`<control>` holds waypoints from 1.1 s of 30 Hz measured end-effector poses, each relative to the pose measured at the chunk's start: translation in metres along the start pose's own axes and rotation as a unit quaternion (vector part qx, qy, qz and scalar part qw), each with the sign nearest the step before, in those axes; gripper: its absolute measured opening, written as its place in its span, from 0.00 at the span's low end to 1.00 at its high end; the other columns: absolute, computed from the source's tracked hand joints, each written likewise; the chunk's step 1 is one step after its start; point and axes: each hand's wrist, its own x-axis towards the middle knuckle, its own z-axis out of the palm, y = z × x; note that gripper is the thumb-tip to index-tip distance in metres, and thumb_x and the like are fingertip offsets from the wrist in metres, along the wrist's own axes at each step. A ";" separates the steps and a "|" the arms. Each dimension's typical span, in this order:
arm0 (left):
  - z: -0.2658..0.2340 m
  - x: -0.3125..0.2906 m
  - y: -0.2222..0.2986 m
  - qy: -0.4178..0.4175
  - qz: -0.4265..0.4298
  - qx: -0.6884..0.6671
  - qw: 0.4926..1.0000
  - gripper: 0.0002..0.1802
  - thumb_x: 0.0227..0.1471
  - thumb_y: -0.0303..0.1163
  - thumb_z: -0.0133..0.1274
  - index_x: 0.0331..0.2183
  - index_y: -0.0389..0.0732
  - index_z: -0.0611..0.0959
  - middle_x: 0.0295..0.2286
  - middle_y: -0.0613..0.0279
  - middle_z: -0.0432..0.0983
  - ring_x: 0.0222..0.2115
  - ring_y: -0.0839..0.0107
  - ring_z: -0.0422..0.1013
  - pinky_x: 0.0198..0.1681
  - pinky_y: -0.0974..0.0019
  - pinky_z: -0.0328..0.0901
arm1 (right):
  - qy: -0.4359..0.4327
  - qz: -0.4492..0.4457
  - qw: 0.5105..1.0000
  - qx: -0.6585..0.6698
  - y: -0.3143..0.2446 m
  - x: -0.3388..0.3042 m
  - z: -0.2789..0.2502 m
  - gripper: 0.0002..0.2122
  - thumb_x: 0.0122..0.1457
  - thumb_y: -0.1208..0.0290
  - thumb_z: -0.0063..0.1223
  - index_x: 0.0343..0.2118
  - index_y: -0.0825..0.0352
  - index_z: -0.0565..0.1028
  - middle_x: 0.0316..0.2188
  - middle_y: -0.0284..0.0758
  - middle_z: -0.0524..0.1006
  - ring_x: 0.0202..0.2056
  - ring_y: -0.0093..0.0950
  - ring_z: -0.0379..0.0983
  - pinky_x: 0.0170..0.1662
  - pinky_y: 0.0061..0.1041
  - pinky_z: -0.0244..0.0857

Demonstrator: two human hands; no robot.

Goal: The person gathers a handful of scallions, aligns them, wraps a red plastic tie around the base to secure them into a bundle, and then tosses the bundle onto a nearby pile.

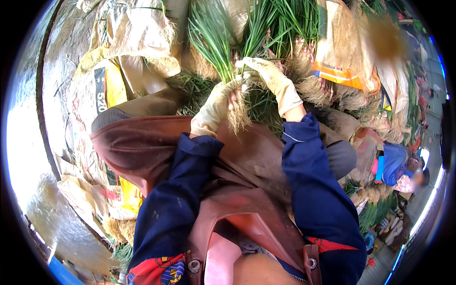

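the left hand, in a pale soiled glove, is closed around the pale stems of a bunch of green onions, leaves fanning up and away, pale stringy roots hanging below the fist above the far edge of a brown apron. the right hand, gloved too, is bent in against the stems from the right, just beside the left; whether its fingertips pinch a stalk i cannot tell. the apron drapes over bent knees, below dark blue sleeves

past the hands, more onions with roots lie in a heap. near the heap's right edge lies a pale sack with an orange band along its near edge, roots showing just beside that edge. to the left, roots poke out at the near edge of a whitish sack; whether the plants are inside or under it, i cannot tell. a yellow and black sack lies beside the left knee, contents hidden

along the left edge of the sacks runs a wet, shiny grey floor with a dark groove; off to the right, another person in blue is near further onion bundles
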 end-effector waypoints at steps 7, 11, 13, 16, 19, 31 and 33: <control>-0.015 0.004 0.000 -0.058 -0.039 0.004 0.998 0.09 0.51 0.36 0.56 0.26 0.40 0.80 0.11 0.73 0.65 0.08 0.84 0.58 0.09 0.81 0.51 | -0.010 -0.047 0.880 -0.473 -0.033 0.002 -0.033 0.10 0.53 0.63 0.55 0.31 0.64 0.76 0.27 0.34 0.76 0.31 0.24 0.71 0.34 0.21 0.64; -0.026 -0.005 0.011 -0.055 0.016 0.002 0.998 0.13 0.48 0.32 0.57 0.36 0.36 0.81 0.14 0.74 0.66 0.09 0.86 0.57 0.10 0.82 0.52 | -0.105 -0.036 0.849 -0.517 -0.051 -0.042 -0.091 0.10 0.52 0.63 0.55 0.33 0.64 0.77 0.28 0.33 0.77 0.28 0.26 0.72 0.31 0.27 0.66; -0.042 -0.013 0.008 -0.024 0.036 -0.028 0.999 0.11 0.47 0.33 0.58 0.33 0.37 0.81 0.13 0.74 0.65 0.08 0.86 0.56 0.09 0.81 0.52 | -0.106 0.134 0.805 -0.568 -0.042 -0.076 -0.038 0.13 0.52 0.60 0.56 0.35 0.64 0.77 0.28 0.34 0.78 0.27 0.26 0.72 0.32 0.27 0.66; -0.027 -0.019 0.019 -0.009 0.004 0.028 1.000 0.13 0.46 0.39 0.62 0.25 0.40 0.79 0.12 0.75 0.64 0.07 0.85 0.55 0.08 0.81 0.50 | -0.046 0.089 0.916 -0.388 0.009 -0.087 -0.001 0.13 0.53 0.61 0.55 0.37 0.64 0.77 0.29 0.34 0.76 0.29 0.23 0.71 0.35 0.24 0.66; -0.008 -0.025 0.024 0.019 0.034 0.097 0.995 0.15 0.45 0.42 0.63 0.22 0.43 0.78 0.11 0.76 0.63 0.07 0.86 0.55 0.07 0.81 0.48 | -0.001 -0.066 0.862 -0.503 0.079 -0.031 -0.002 0.07 0.58 0.68 0.49 0.36 0.63 0.75 0.30 0.33 0.74 0.33 0.20 0.69 0.39 0.19 0.64; -0.044 -0.002 -0.005 0.041 -0.013 0.069 0.997 0.14 0.48 0.38 0.58 0.36 0.41 0.83 0.17 0.74 0.70 0.09 0.87 0.55 0.07 0.81 0.51 | -0.138 0.077 0.987 -0.016 0.067 -0.031 0.006 0.09 0.55 0.69 0.51 0.38 0.63 0.78 0.36 0.35 0.78 0.39 0.26 0.74 0.44 0.22 0.67; -0.042 -0.006 0.001 0.056 -0.004 0.092 0.994 0.14 0.49 0.36 0.58 0.37 0.41 0.83 0.17 0.74 0.71 0.09 0.88 0.55 0.07 0.81 0.51 | -0.054 0.124 0.803 -0.580 0.065 -0.031 0.005 0.21 0.54 0.53 0.54 0.38 0.70 0.77 0.36 0.35 0.79 0.36 0.28 0.75 0.42 0.27 0.67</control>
